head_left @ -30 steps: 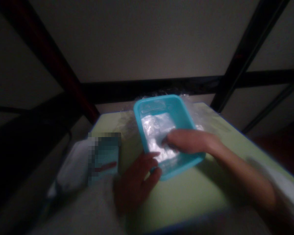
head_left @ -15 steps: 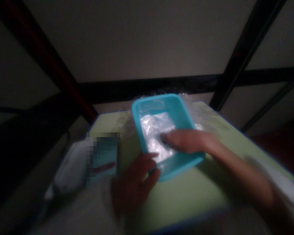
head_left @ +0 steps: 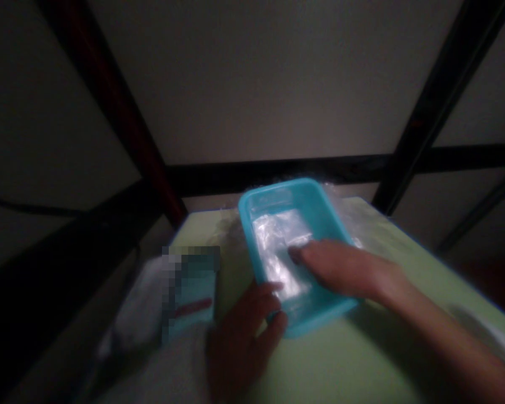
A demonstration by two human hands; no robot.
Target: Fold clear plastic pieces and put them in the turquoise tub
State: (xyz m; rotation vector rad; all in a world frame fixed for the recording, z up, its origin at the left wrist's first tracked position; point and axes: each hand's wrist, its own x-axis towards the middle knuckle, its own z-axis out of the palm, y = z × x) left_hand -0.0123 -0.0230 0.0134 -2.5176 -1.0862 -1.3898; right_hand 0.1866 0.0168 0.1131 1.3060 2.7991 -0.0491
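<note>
A turquoise plastic tray (head_left: 252, 238) with rounded corners rests tilted on the pale green tabletop. Shiny clear plastic bags (head_left: 278, 255) lie flat on its bottom. My left hand (head_left: 248, 331) grips the near left side of this tray, its fingers hooked over the rim. Inside the tray is my right hand (head_left: 336, 266), reaching over the right rim with its fingers closed together and their tips at the plastic bags. What these fingers hold, if anything, is hidden and blurred.
Crumpled clear plastic wrap (head_left: 362, 224) spreads behind and beside the tray on the green table (head_left: 320, 370). At left lie a partly pixelated light-blue item (head_left: 197, 286) with a red stripe and a whitish bundle (head_left: 141, 308). Dark frame bars (head_left: 286, 171) cross the pale wall behind.
The whole scene has shifted down and slightly right in view. My right hand still reaches inside the tray, and my left hand keeps its grip on the rim.
</note>
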